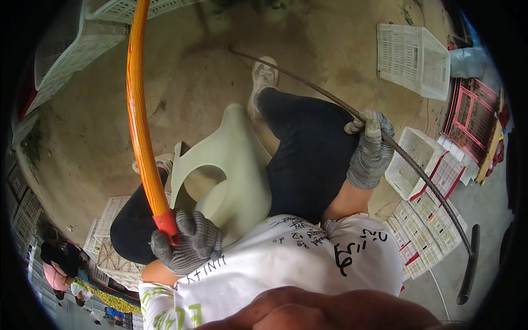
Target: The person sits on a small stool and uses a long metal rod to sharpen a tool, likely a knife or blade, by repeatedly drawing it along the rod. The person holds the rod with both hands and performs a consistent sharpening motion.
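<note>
Head view, looking down: I sit on a pale green plastic stool (231, 165) above a bare concrete floor (209, 71), dark trousers over both knees, one light sneaker (263, 77) out ahead. White plastic crates (412, 52) ring the spot: one upside down at the upper right, a stack at the upper left, more lying flat beside my right leg, with a pink wire rack (467, 115) past them. Flattened crates also lie under my left knee. At the lower left, well apart from me, other people stand near a heap of yellow fruit (113, 300).

My left hand (187, 242), in a grey knit glove, has its fingers (201, 234) wrapped tight around the red end of an orange pole (137, 110). The pole's long axis runs from that grip by my left knee up and away, out past the top edge, crossing in front of the stool and the far crates.

My right hand (369, 148), gloved the same, has its fingers closed around a thin dark metal rod (423, 176). The rod lies on a slant: its far end points to the floor beyond my sneaker, its near end runs down to my right and finishes in a black crossbar handle (470, 264) over the grey pavement. It passes across my right knee and over the flat crates.
</note>
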Tool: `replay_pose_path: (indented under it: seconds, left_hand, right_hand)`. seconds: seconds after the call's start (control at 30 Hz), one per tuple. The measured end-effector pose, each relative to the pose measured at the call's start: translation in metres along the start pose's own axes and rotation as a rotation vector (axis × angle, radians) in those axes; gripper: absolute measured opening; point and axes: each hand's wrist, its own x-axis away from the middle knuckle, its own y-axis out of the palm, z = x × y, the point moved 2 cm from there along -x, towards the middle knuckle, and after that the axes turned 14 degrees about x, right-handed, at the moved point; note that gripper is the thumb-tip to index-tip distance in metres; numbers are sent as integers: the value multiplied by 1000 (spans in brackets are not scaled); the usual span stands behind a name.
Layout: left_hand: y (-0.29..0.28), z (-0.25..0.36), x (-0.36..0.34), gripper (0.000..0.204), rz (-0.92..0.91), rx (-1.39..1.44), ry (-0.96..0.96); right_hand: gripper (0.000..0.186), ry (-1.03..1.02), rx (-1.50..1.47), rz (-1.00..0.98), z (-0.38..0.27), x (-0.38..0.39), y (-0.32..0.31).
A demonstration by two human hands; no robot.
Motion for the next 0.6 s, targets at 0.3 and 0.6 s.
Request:
replay_pose_path:
  seconds: [0.3, 0.6]
  left_hand:
    - [2, 0, -1, 44, 56, -83, 12]
    - [7, -7, 1, 44, 23, -81, 48]
  right_hand:
    - [25, -32, 159, -9, -2, 5, -3]
    - [22, 114, 113, 87, 58, -38, -7]
